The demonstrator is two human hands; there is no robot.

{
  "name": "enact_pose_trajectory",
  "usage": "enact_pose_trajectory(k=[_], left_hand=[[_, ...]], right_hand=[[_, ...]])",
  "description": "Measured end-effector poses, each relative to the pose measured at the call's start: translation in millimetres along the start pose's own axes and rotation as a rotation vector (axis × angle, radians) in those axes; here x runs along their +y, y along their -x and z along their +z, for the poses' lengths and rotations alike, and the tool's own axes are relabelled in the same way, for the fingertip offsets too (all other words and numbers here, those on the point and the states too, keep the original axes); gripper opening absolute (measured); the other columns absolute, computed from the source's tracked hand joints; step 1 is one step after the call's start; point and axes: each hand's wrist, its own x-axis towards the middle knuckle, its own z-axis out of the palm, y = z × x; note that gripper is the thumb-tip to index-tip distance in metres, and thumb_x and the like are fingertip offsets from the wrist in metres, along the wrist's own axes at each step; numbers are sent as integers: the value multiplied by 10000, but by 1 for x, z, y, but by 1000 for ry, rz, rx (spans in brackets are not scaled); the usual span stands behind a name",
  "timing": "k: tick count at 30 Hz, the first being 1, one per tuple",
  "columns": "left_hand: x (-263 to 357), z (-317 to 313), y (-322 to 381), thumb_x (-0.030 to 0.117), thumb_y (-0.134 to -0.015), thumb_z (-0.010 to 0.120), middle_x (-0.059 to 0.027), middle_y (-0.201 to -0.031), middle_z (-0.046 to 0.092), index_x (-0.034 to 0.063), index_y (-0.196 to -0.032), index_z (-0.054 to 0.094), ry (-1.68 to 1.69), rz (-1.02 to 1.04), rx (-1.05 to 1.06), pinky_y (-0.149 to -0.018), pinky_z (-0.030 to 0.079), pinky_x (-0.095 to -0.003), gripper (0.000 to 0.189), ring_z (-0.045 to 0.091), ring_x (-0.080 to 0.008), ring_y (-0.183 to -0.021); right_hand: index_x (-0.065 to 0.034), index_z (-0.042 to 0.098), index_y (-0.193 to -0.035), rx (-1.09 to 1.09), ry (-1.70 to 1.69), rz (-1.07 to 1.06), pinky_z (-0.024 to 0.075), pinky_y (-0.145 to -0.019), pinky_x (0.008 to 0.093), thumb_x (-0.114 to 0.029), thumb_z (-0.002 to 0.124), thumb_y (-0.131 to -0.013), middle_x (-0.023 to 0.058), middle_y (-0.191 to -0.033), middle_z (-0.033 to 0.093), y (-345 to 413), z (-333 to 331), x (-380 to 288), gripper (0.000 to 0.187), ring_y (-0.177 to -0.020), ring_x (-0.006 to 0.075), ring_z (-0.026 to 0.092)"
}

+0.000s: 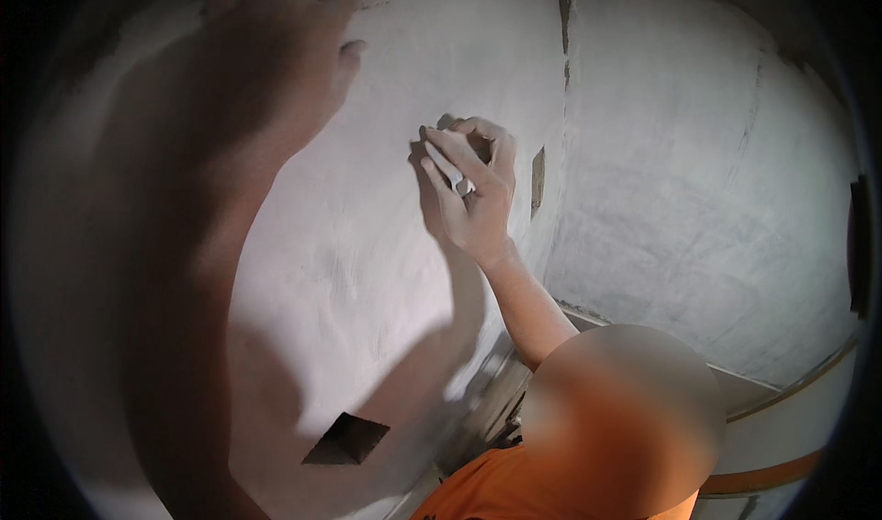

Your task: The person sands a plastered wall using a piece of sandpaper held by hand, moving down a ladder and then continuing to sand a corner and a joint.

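Observation:
My left hand (296, 65) is raised at the upper left, close to the camera and in deep shade. Its thumb stands out to the right. The fingers run into the dark top edge, so whether they grip anything is hidden. Behind the hand is a pale plastered wall (358, 244). My right hand is out of view. Further off, a co-worker's hand (486, 196) presses a small white flat piece (444, 165) against the same wall, its material unclear.
The co-worker in an orange shirt (475, 489) stands at the lower right, head blurred. A dark square hole (348, 439) is cut low in the wall. A narrow recess (538, 182) lies near the cracked corner (566, 38). A second plastered wall (689, 175) adjoins at right.

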Motion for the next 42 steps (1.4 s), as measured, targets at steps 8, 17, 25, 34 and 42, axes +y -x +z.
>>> enact_pose_trajectory(k=[8, 17, 25, 34, 42], left_hand=[[21, -9, -11, 296, -984, 709, -98, -1495, 579, 142, -1453, 609, -206, -110, -132, -1209, 386, -526, 503, 547, -290, -1388], [39, -6, -15, 284, -896, 749, -130, -1468, 522, 80, -1383, 656, -22, -285, -199, -1269, 228, -569, 536, 402, -283, -1491], [42, -3, -16, 285, -918, 725, -142, -1464, 533, 93, -1341, 692, 84, -226, -173, -1281, 219, -533, 466, 413, -287, -1486], [38, 0, -14, 239, -894, 735, -143, -1442, 533, 120, -1253, 718, 144, -242, -131, -1228, 269, -552, 379, 425, -288, -1461], [36, 21, -7, 227, -849, 777, -140, -1434, 528, 116, -1245, 708, 79, -203, -3, -1221, 248, -635, 417, 433, -310, -1442]], right_hand=[[-77, 796, -1097, 150, -11, -189, 536, -996, 475, -98, 774, -927, 110, -1111, 789, 8, 20, 34, 172, -1166, 378, 684], [-74, 831, -1156, 212, -31, 231, 410, -1000, 412, -137, 829, -905, 155, -1315, 593, 7, 26, 59, 259, -1207, 308, 504], [-88, 826, -1220, 113, 33, 239, 394, -913, 345, -197, 835, -925, 119, -1256, 497, 10, 13, 95, 315, -1101, 271, 435], [-100, 813, -1250, 41, -17, 204, 375, -1067, 427, -214, 723, -1006, 180, -1396, 465, 17, 11, 90, 284, -1211, 318, 418], [-103, 822, -1246, -111, 32, 124, 412, -1064, 436, -253, 748, -995, 173, -1394, 549, 19, -6, 54, 301, -1224, 338, 457]])
